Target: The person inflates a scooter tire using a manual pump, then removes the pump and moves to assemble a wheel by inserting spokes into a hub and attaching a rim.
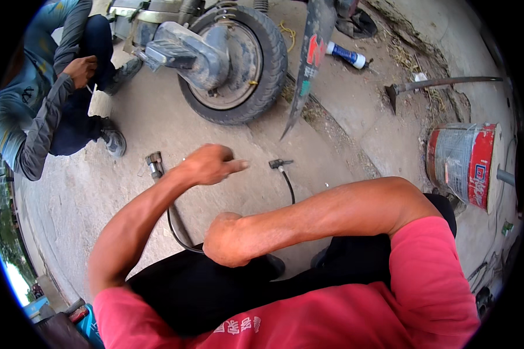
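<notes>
My left hand [211, 165] is over the concrete, between the wheel and my knees. One finger stretches out to the right, the others are bent, and nothing shows in it. Closer to me, my right hand [227, 239] is closed in a fist, its fingers turned out of sight. A black hose [177, 237] curves up to that fist; whether it is gripped cannot be seen. Under my left forearm lies a metal tube [181, 225] with a shiny end fitting [154, 165]. A black hose connector [280, 164] rests on the floor to the right, its hose passing behind my right forearm.
Ahead stands a scooter wheel [239, 64] beside a dark fender [311, 64]. A person [46, 87] crouches at the far left. A blue-and-white tube [346, 55], a long-handled hoe [442, 84] and a red-and-white bucket [463, 163] are on the right.
</notes>
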The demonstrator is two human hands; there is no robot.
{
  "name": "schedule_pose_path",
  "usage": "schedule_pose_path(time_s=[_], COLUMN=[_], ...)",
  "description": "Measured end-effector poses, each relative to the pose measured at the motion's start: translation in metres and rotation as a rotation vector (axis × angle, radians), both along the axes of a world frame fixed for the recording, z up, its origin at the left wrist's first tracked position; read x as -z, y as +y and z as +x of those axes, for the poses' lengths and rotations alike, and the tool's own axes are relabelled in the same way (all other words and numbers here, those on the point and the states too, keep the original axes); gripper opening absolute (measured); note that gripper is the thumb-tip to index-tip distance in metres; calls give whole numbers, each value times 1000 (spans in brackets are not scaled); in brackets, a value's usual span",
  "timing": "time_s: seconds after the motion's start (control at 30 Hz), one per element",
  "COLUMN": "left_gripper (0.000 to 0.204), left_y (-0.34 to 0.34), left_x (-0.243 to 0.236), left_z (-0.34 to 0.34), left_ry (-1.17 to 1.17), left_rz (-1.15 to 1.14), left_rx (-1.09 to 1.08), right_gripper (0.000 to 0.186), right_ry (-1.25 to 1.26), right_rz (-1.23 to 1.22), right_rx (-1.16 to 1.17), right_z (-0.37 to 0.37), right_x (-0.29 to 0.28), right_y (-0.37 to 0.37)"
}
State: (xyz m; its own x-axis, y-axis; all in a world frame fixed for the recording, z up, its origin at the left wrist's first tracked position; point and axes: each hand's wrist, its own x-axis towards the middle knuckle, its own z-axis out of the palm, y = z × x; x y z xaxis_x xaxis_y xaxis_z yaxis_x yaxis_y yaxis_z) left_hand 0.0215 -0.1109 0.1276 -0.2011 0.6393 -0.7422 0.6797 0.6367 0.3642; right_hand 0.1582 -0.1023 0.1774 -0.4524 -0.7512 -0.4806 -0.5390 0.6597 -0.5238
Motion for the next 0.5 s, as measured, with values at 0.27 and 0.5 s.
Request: schedule_pose_path(time_s=[0.27, 0.5], left_gripper=[52, 30], left_y=[25, 24], left_x=[157, 181], left_z=[106, 124], left_ry=[-255, -238], left_rz=[-63, -1], left_rx=[-320, -681], right_gripper=[29, 20], right_ry=[-48, -85], right_rz=[-25, -189], right_rx=[57, 80], right_z=[41, 52], right_x=[62, 66], right_y=[-25, -18])
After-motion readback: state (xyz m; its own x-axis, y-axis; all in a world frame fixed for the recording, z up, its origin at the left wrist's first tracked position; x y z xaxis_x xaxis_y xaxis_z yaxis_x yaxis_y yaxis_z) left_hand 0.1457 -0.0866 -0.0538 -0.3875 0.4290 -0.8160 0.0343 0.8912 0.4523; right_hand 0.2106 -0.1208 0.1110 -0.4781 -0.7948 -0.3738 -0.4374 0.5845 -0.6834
